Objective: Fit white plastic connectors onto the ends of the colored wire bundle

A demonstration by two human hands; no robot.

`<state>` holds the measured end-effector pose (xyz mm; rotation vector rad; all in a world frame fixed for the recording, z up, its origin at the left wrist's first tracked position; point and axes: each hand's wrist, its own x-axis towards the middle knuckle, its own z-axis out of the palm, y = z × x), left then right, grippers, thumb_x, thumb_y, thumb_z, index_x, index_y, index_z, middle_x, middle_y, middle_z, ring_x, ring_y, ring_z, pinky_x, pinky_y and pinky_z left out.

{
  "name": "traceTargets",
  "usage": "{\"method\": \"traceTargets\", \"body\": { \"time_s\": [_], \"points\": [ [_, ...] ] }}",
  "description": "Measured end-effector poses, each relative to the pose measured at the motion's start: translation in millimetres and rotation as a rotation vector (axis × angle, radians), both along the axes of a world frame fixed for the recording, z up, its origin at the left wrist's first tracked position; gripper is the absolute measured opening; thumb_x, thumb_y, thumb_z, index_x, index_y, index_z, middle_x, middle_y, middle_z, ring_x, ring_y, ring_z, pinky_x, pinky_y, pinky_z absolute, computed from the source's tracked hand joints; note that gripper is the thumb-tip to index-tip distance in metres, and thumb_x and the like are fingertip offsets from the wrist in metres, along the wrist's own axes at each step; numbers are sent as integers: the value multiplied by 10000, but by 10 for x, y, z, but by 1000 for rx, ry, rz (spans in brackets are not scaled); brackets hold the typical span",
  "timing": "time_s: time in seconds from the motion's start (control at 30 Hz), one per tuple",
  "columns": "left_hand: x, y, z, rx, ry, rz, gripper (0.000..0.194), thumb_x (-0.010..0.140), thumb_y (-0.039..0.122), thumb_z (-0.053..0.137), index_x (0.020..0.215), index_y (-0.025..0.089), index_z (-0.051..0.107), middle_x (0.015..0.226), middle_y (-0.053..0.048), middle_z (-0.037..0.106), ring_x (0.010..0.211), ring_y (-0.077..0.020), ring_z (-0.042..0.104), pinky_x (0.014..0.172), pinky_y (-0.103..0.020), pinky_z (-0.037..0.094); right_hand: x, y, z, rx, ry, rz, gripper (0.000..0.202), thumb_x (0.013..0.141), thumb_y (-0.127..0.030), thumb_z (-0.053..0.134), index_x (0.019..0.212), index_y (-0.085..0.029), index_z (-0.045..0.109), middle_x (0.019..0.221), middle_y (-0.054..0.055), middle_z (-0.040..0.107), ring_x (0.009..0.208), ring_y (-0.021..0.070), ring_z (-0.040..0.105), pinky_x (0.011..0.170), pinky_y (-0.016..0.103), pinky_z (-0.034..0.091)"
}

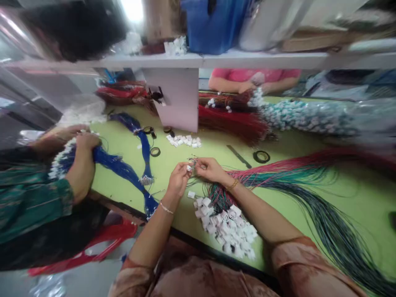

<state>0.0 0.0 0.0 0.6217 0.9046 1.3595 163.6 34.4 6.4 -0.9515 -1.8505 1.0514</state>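
Near the middle of the green table, my left hand (178,179) pinches a small white connector (189,168). Close beside it on the right, my right hand (210,169) is closed around thin wire ends (193,160). Below my right forearm lies a heap of white connectors (232,231) attached to dark and red wires (220,197). One loose white connector (191,194) sits just below my hands. Long red, green and black wires (278,185) run off to the right.
A person's hands (88,140) hold blue wires (123,167) at left. Beyond my hands are white connectors (184,141), a flat blade (239,156) and tape rolls (261,156). A divider (179,99) stands under the shelf (235,60); another person (256,80) is opposite.
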Motion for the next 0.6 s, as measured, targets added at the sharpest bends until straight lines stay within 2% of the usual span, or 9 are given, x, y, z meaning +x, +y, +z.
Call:
{"method": "traceTargets", "body": {
  "time_s": [0.17, 0.33, 0.47, 0.53, 0.6],
  "points": [
    [39, -8, -65, 16, 62, 21, 262, 686, 277, 844, 822, 150, 661, 803, -27, 681, 698, -103, 576, 678, -231, 455, -60, -3, -56, 16, -41, -66, 146, 774, -290, 583, 699, -165, 592, 651, -26, 556, 624, 110, 465, 607, 217, 341],
    [50, -8, -50, 15, 78, 67, 291, 667, 308, 848, 811, 147, 654, 831, -37, 693, 680, -95, 571, 657, -228, 455, -67, -44, -30, 73, -115, -23, 136, 825, -254, 546, 737, -168, 603, 661, -18, 574, 614, 114, 475, 598, 220, 325],
    [69, -49, -28, -11, 108, 47, 293, 656, 291, 847, 803, 145, 640, 707, 8, 631, 621, -83, 533, 628, -220, 425, -81, -73, -22, 144, -193, -65, 140, 808, -226, 577, 680, -171, 571, 647, -15, 564, 613, 118, 472, 600, 225, 310],
    [74, -66, -14, -19, 122, 47, 270, 670, 278, 832, 801, 145, 635, 694, 15, 616, 609, -77, 520, 615, -215, 408, -29, -19, -13, 119, -196, -20, 153, 836, -243, 569, 708, -167, 599, 670, -5, 599, 635, 125, 502, 617, 225, 334],
    [71, -67, 0, -36, 129, 52, 255, 679, 275, 817, 805, 142, 640, 745, -2, 644, 621, -75, 529, 616, -214, 406, 74, 94, 2, 56, -193, -31, 208, 895, -283, 532, 761, -160, 634, 718, 10, 649, 667, 133, 538, 639, 226, 362]
  ]
}}
